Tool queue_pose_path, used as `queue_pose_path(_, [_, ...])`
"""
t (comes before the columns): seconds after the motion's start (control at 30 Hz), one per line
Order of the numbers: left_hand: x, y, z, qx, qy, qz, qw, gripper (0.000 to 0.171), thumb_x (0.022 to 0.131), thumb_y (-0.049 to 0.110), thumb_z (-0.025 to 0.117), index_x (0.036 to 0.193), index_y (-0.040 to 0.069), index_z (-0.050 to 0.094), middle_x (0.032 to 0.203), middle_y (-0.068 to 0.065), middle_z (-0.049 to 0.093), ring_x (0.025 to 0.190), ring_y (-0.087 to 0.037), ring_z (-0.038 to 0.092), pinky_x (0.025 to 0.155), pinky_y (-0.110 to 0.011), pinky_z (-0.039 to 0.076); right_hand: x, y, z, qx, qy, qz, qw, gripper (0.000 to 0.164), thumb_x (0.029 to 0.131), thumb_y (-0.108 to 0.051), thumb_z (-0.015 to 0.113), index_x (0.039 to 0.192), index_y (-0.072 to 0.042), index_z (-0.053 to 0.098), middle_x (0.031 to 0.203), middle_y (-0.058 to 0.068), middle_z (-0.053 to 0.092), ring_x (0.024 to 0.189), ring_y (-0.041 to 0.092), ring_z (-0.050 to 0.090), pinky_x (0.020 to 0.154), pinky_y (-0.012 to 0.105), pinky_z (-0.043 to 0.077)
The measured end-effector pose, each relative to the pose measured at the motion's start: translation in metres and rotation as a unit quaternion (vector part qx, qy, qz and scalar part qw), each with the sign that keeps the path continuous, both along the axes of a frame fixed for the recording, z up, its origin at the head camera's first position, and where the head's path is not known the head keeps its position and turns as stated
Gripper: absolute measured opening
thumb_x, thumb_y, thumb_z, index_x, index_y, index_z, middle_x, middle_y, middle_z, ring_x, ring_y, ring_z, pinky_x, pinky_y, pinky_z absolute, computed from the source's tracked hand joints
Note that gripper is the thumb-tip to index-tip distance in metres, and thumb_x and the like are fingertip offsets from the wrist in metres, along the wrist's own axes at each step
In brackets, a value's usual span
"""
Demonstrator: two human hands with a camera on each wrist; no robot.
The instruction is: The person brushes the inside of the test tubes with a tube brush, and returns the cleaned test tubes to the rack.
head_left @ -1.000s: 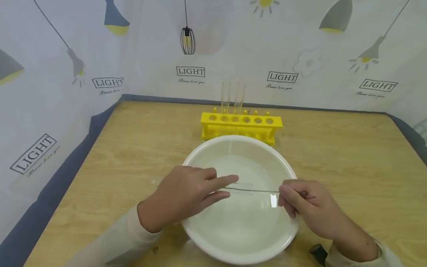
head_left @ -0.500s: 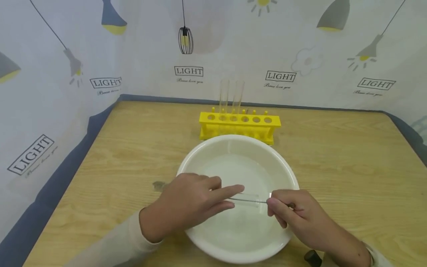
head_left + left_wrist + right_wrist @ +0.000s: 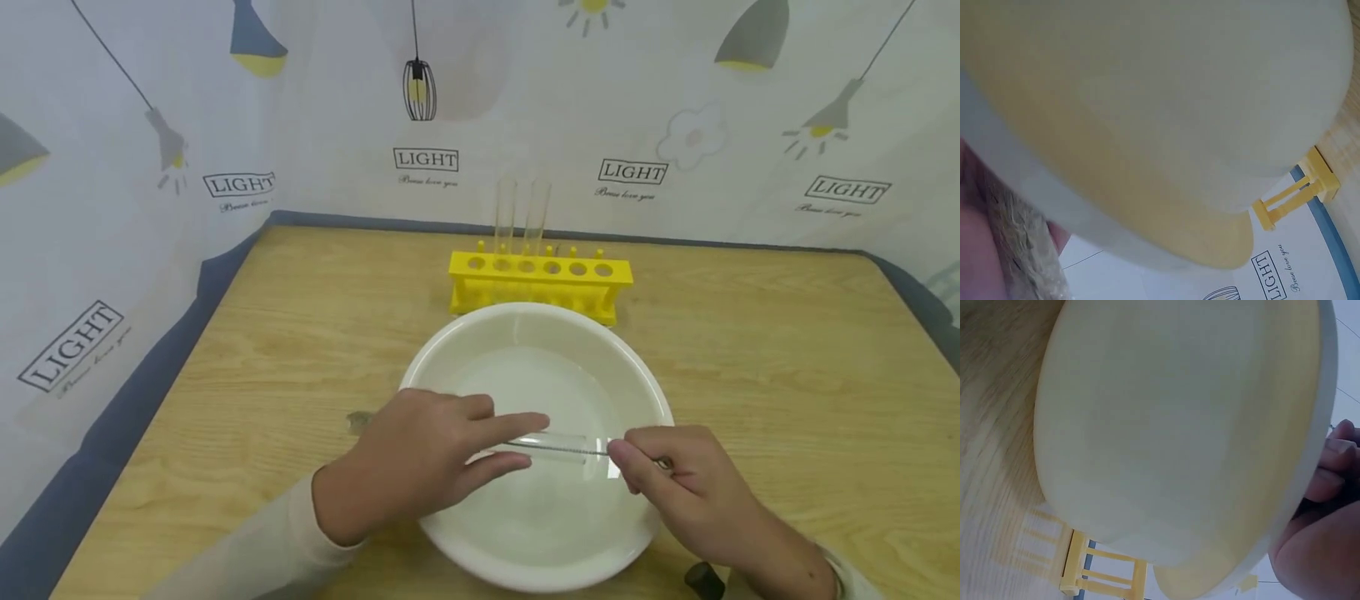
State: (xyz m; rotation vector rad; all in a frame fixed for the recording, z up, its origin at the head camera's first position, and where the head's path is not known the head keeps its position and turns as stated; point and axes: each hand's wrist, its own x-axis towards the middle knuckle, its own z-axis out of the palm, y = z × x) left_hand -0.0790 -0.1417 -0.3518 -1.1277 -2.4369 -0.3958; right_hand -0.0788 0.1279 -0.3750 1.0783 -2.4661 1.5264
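Over the basin, my left hand (image 3: 420, 458) holds a clear glass test tube (image 3: 564, 442) lying almost level, its mouth toward the right. A test tube brush runs inside it; the thin twisted wire (image 3: 598, 452) comes out of the mouth. My right hand (image 3: 693, 483) grips the brush's wire handle, thumb and curled fingers round it. Pale bristles (image 3: 1025, 244) fill the tube beside the left fingers in the left wrist view. The head view shows that bristly end (image 3: 358, 422) past the left hand. In the right wrist view, the right fingers (image 3: 1325, 550) appear behind the basin rim.
The white basin (image 3: 525, 577) holds water and stands beneath both hands. Behind it is a yellow test tube rack (image 3: 542, 268) with two clear upright tubes (image 3: 537, 212). A dark cylindrical piece (image 3: 705, 579) shows by the right sleeve. A printed cloth backs the wooden table (image 3: 787, 358).
My right hand has moved left and nearer the person, sliding the brush deeper into the tube, then back slightly right. Bristles now show past my left hand, which has shifted slightly right and nearer.
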Motion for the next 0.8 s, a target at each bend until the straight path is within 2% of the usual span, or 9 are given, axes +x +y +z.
queue_pose_path(0.07, [0.000,0.000,0.000,-0.001,-0.005,0.004,1.0000,0.031,0.088,0.046,0.056,0.115,0.035,0.062,0.063,0.012,0.050,0.046,-0.002,0.032,0.044,-0.016,0.030,0.000,0.000,0.001,-0.007,-0.004,0.003,1.000,0.041,0.086,0.010,0.052,0.059,-0.019,0.043,0.052,-0.008,0.032,0.049,-0.003,0.033,0.042,0.012,0.028])
queue_pose_path(0.33, [0.000,-0.001,0.001,0.003,-0.020,0.006,0.9998,0.032,0.087,0.047,0.057,0.117,0.036,0.061,0.062,0.013,0.049,0.046,0.000,0.031,0.043,-0.015,0.028,0.000,0.005,0.012,0.034,-0.046,-0.003,0.998,0.041,0.090,0.005,0.048,0.058,-0.019,0.040,0.052,-0.010,0.032,0.048,-0.002,0.034,0.042,0.015,0.030])
queue_pose_path(0.57, [-0.005,-0.007,0.005,-0.001,-0.029,0.028,0.9992,0.033,0.087,0.047,0.056,0.118,0.036,0.061,0.065,0.013,0.055,0.046,0.001,0.036,0.042,-0.014,0.029,-0.005,0.015,0.021,0.058,-0.076,-0.048,0.994,0.042,0.094,0.000,0.046,0.057,-0.019,0.040,0.052,-0.009,0.035,0.047,0.004,0.035,0.041,0.020,0.031])
queue_pose_path(0.63, [-0.006,-0.009,0.005,-0.001,-0.031,0.029,0.9991,0.033,0.088,0.047,0.056,0.118,0.035,0.061,0.066,0.013,0.056,0.046,0.001,0.037,0.042,-0.014,0.028,-0.007,0.018,0.021,0.047,-0.081,-0.054,0.994,0.042,0.094,0.000,0.045,0.057,-0.019,0.040,0.052,-0.009,0.035,0.047,0.005,0.035,0.041,0.021,0.031])
queue_pose_path(0.8, [-0.008,-0.012,0.005,0.010,-0.024,0.021,0.9995,0.032,0.088,0.045,0.056,0.118,0.034,0.061,0.067,0.013,0.058,0.046,0.002,0.040,0.041,-0.012,0.026,-0.013,0.022,0.017,-0.066,-0.083,-0.020,0.994,0.042,0.092,0.011,0.039,0.058,-0.013,0.043,0.053,-0.003,0.038,0.047,0.007,0.036,0.041,0.023,0.029])
